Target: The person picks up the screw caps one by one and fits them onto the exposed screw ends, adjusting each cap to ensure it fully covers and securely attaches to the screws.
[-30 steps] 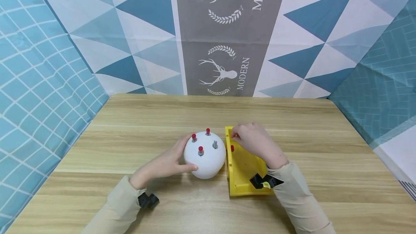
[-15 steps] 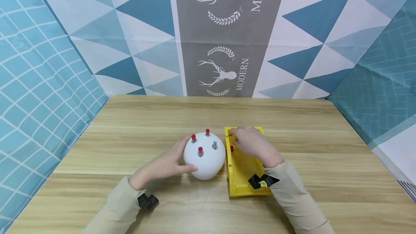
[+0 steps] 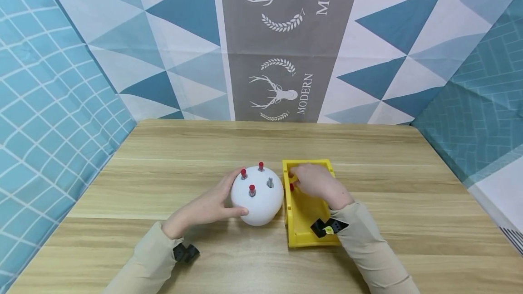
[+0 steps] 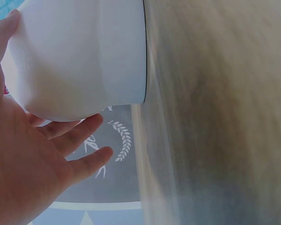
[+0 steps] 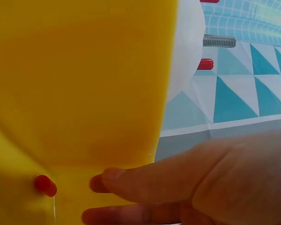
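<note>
In the head view a white dome (image 3: 261, 210) stands on the table, with metal bolts on top. Three bolts wear red caps (image 3: 252, 188); a bare threaded bolt (image 3: 270, 183) is at the right. My left hand (image 3: 210, 204) holds the dome's left side, thumb in front and fingers behind. My right hand (image 3: 316, 181) reaches into the yellow bin (image 3: 289, 226), nothing visible between its fingers. A loose red cap (image 5: 46, 186) lies inside the bin, in the right wrist view a short way from the thumb and fingertips.
The bin stands close against the dome's right side on the wooden table (image 3: 184, 149). Black wrist cameras (image 3: 185, 253) sit on both sleeves. Behind the table hangs a patterned cloth (image 3: 278, 35).
My right hand has lowered into the bin and come nearer the loose red cap. My left hand and the dome stay in place.
</note>
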The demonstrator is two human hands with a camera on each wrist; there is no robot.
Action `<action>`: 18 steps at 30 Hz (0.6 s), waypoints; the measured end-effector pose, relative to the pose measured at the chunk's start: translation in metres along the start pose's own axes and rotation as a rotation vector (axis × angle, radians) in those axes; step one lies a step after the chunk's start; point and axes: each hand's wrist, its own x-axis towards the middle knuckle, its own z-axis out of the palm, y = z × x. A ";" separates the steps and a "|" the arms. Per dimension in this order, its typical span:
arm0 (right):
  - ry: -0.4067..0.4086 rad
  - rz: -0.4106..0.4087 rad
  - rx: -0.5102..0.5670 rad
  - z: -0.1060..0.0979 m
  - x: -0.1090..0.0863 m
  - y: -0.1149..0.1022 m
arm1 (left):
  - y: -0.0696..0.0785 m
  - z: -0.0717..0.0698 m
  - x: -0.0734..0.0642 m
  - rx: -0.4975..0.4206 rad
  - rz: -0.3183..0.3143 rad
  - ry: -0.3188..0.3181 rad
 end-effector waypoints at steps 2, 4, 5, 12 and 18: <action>-0.038 0.011 0.002 0.000 -0.001 0.000 | 0.000 0.000 0.000 0.002 -0.001 0.002; -0.068 0.015 -0.004 0.001 -0.001 -0.001 | 0.000 0.000 0.000 0.004 0.001 0.002; -0.080 0.019 -0.003 0.001 -0.001 -0.002 | 0.000 0.000 0.000 0.005 0.002 0.003; -0.132 0.034 0.005 0.008 -0.001 -0.006 | 0.000 0.000 0.000 0.003 0.008 0.005; -0.160 0.061 0.024 0.011 -0.001 -0.009 | 0.000 -0.001 -0.001 0.012 0.001 0.002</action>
